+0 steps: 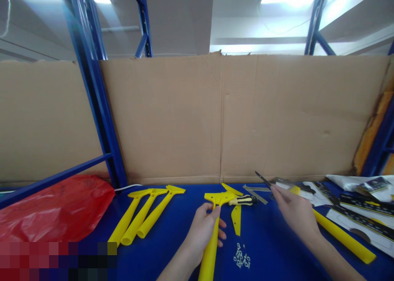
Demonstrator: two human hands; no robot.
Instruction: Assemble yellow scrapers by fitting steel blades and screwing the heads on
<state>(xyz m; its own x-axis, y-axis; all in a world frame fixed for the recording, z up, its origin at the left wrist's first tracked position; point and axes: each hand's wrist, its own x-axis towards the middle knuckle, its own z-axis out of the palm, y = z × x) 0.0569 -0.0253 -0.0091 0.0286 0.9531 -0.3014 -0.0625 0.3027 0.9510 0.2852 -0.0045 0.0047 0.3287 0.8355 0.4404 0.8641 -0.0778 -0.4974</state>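
Gripping a yellow handle (209, 254), the left hand (200, 223) curls its fingers; the right hand (298, 212) pinches a dark strip (262, 178)

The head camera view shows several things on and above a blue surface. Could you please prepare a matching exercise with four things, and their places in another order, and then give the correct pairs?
Things:
1. Red plastic sheet or bag
2. Pile of small metal pieces
3. T-shaped yellow tool, the nearest one
4. Thin dark strip

Places:
A. In the right hand
B. At the left edge of the picture
C. Loose on the blue surface, between the two forearms
D. In the left hand

Right pairs: 1-B, 2-C, 3-D, 4-A
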